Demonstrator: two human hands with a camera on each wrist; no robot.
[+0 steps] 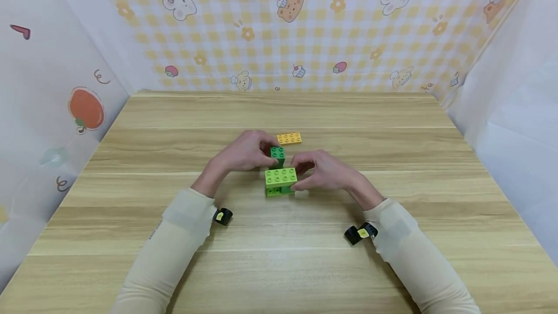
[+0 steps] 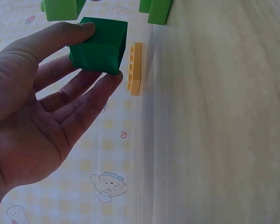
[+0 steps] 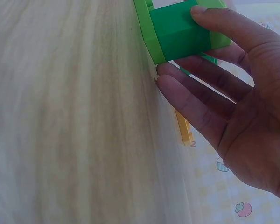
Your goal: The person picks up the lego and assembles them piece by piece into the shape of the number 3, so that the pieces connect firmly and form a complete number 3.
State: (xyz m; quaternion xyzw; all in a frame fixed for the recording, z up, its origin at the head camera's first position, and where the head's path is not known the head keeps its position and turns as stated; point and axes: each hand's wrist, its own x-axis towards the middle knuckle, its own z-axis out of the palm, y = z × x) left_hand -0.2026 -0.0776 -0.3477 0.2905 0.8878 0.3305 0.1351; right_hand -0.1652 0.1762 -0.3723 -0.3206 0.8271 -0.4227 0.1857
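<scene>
Left hand (image 1: 246, 151) pinches green block (image 1: 277, 153) | right hand (image 1: 323, 171) grips lime stack (image 1: 281, 177) | middle block (image 3: 179, 31): right wrist shows, head mostly hides

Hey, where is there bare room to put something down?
The table is bare outside the left sleeve and right sleeve, between them nearer than the green stack, and behind the yellow block. It's crowded in the middle: the left hand holds a dark green block, the right hand grips the stack.

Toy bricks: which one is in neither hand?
The yellow-orange brick, lying studs-up on the table beyond the others. The left hand pinches a single green brick; the right hand grips the lime-and-green stack.
</scene>
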